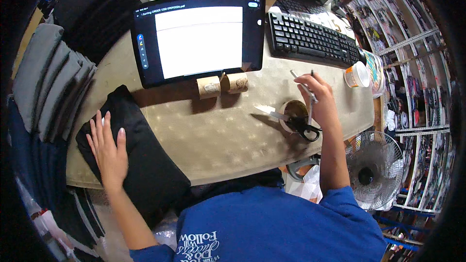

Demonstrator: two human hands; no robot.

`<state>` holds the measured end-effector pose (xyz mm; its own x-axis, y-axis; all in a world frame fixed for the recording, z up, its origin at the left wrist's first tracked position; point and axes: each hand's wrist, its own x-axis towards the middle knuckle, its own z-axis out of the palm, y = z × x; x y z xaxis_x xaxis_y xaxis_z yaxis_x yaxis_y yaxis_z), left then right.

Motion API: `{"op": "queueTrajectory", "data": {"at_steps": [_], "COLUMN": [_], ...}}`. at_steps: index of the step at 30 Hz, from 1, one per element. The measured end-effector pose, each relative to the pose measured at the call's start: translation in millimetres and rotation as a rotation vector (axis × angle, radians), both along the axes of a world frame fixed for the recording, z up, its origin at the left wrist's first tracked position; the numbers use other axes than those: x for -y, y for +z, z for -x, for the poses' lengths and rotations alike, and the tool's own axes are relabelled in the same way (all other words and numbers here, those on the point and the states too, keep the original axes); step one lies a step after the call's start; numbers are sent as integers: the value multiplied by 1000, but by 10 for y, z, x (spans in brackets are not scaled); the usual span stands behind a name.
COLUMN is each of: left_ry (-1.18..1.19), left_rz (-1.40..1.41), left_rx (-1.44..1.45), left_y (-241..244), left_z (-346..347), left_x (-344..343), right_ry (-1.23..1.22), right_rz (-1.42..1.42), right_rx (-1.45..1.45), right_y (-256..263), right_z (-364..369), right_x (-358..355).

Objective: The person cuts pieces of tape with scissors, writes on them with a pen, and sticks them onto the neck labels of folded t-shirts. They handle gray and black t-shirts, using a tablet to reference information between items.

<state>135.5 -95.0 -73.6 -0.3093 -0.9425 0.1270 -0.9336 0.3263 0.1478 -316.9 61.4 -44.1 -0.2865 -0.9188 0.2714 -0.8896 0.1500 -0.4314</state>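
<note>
My left hand (108, 153) rests flat on a folded black cloth (149, 156) that hangs over the table's near edge. Its fingers are spread a little and grip nothing. A slim grey pen or stylus (296, 75) is held in the fingers of my right hand (318, 94), above the table. Below that hand stands a round brown holder (287, 125). Black-handled scissors (309, 133) lean at the holder, one pale blade pointing left. Ahead is a tablet (199, 40) with a mostly white page on its screen, propped up behind two short tan tubes (208, 87).
Folded grey cloths (40, 76) and black cloths (98, 7) are stacked at the left. A black keyboard (313, 40) and a white tub (357, 74) sit at the back right. To the right stand a fan (375, 171) and packed shelves (418, 116).
</note>
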Motion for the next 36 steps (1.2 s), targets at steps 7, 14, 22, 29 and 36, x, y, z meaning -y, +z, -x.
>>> {"op": "queueTrajectory", "data": {"at_steps": [7, 14, 22, 29, 36], "left_ry": [-79, 29, -163, -307, -334], "left_rz": [1, 44, -493, -540, -550], "left_rx": [29, -357, -245, -537, -536], "left_y": [93, 307, 513, 323, 260], "left_z": [479, 85, 167, 541, 1169], "left_x": [-807, -186, 58, -114, -304], "right_ry": [-32, 2, 4, -71, -160], "right_rz": [-76, -87, 21, 145, 223], "right_rx": [-97, 57, 51, 90, 330], "right_y": [-63, -49, -262, -403, -425], "right_z": [168, -754, -712, -653, -635], "right_x": [-8, -101, -39, -119, -161]}}
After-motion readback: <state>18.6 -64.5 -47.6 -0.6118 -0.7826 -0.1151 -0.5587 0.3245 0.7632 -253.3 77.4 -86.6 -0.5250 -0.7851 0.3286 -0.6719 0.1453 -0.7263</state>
